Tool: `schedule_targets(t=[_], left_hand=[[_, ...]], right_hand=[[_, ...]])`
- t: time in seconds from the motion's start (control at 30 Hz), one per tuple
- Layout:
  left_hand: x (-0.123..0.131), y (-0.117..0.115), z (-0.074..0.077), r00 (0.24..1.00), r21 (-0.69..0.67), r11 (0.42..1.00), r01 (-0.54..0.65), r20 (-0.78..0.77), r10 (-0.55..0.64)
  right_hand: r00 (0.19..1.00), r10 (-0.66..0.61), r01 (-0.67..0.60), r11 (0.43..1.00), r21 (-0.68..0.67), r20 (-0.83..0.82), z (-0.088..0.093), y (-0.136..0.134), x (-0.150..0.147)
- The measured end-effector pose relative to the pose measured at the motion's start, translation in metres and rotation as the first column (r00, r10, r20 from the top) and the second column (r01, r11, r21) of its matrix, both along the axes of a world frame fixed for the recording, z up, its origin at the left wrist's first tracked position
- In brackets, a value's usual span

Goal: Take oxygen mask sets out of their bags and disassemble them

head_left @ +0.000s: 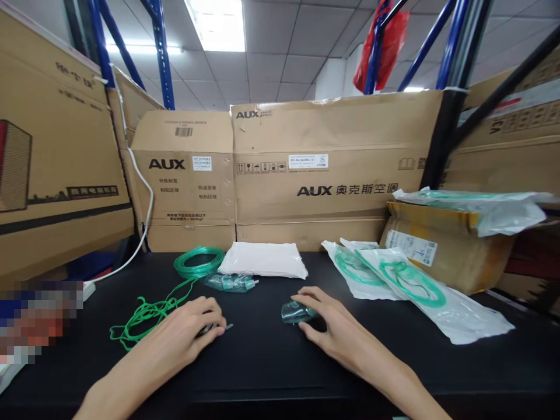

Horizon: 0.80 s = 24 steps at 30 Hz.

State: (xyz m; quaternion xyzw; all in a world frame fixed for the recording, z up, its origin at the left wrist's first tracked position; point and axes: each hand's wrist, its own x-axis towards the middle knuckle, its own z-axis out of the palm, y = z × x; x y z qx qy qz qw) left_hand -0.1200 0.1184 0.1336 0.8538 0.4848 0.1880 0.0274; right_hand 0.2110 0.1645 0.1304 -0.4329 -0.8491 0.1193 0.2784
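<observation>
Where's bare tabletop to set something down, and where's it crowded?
Bare: black table between left hand and right hand, and the near strip below the sealed bags. Crowded: back edge, with coiled green tubing, white bag stack and a cardboard box; loose green cord sprawls left of the left hand.

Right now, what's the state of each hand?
Left hand: curled over a small part, grip cannot be told.
Right hand: open, fingertips touching the clear piece.
</observation>
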Motion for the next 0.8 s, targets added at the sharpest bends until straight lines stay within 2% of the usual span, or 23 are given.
schedule_targets(t=[0.1, 0.2, 0.33, 0.43, 0.53, 0.67, 0.8], left_hand=[[-0.013, -0.005, -0.003, 0.997, 0.031, 0.998, -0.056, -0.056, 0.057], [-0.011, -0.001, 0.001, 0.989, 0.104, 0.986, -0.130, -0.055, 0.136], [-0.001, 0.031, 0.010, 0.980, 0.223, 0.960, -0.171, -0.060, 0.188], [0.003, 0.061, 0.014, 0.982, 0.248, 0.962, -0.116, -0.114, 0.148], [0.005, 0.081, 0.013, 0.985, 0.237, 0.971, -0.041, -0.155, 0.080], [0.007, 0.089, 0.011, 0.981, 0.221, 0.974, 0.038, -0.193, 0.005], [0.004, 0.090, 0.011, 0.978, 0.210, 0.976, 0.062, -0.208, -0.017]], right_hand=[[0.997, 0.056, -0.058, 0.998, 0.022, 0.055, 0.004, 0.003, -0.006], [0.987, 0.124, -0.131, 0.989, 0.064, 0.098, 0.007, 0.012, -0.019], [0.973, 0.176, -0.199, 0.966, 0.163, 0.147, 0.000, 0.032, -0.041], [0.967, 0.176, -0.217, 0.948, 0.234, 0.183, -0.009, 0.045, -0.054], [0.957, 0.188, -0.247, 0.927, 0.283, 0.220, -0.015, 0.052, -0.059], [0.955, 0.173, -0.250, 0.907, 0.339, 0.242, -0.016, 0.059, -0.058], [0.967, 0.113, -0.197, 0.901, 0.387, 0.229, -0.014, 0.067, -0.060]])
